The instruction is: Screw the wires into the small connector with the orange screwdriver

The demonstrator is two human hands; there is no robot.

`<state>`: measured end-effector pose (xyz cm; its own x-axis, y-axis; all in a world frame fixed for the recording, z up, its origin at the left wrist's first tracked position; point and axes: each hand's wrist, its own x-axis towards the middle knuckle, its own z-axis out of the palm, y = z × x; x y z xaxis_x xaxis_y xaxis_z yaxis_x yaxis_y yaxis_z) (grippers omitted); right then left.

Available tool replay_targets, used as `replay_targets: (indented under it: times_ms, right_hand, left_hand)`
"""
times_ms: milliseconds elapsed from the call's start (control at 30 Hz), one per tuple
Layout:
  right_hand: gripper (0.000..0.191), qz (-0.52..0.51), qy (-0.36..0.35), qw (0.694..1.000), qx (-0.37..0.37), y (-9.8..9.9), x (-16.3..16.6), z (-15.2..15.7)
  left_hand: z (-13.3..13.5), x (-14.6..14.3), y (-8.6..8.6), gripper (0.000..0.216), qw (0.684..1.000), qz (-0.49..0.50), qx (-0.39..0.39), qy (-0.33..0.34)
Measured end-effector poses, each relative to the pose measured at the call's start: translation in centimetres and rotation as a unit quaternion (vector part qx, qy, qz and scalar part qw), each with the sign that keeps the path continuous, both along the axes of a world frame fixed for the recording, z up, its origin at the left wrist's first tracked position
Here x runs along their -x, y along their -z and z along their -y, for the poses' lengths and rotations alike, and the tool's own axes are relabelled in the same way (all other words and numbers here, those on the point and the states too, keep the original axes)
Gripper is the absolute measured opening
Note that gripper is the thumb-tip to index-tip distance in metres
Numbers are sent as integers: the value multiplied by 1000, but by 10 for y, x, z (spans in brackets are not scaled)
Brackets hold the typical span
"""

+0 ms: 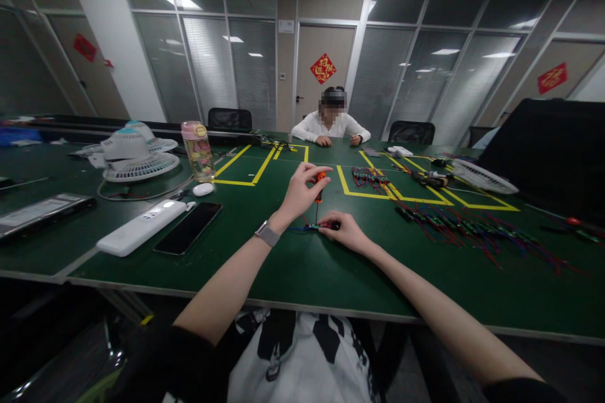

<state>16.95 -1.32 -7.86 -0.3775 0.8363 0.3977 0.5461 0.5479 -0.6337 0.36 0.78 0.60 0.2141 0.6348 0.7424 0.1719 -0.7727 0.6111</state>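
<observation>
My left hand (301,192) grips a small orange-handled screwdriver (319,185), held upright with its tip pointing down at a small component with coloured wires (316,226) on the green table (302,271). My right hand (344,231) presses that component down on the table, fingers resting on its right end. A watch sits on my left wrist.
A black phone (189,228) and a white power strip (140,227) lie at left, with fans (137,160), a bottle (198,151) and a white mouse (203,189) behind. Piles of wired parts (463,227) spread at right. Another person (331,126) sits across the table.
</observation>
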Motion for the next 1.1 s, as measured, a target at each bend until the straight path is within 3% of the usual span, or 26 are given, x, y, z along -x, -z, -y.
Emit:
replay_targets:
  times_ms: [167,333,500,667,833,1000,1100]
  right_hand:
    - [16,-4,3,1000,6,2,-1,-1]
    - [17,6,16,1000,7,2,-2,-1]
    - [17,9,20,1000,5,1,-1,1]
    - [17,10,19,1000,7,1,-1,1]
    - [17,17,16,1000,2,1,-1,0]
    - [18,16,16,1000,-1,4,-2,-1]
    - [18,18,17,1000,-1,5,-3,-2]
  left_hand:
    - [-1,-1,0,31,995,11,56,88]
    - [-1,-2,2,27,998,25,37,35]
    - [0,-1,-1,31,991,46,86,90]
    - [-2,0,1,27,998,45,33,-2]
    - [-4,-1,1,32,991,63,93,70]
    - [-3,0,1,29,997,60,55,17]
    - [-4,0,1,31,994,65,74,51]
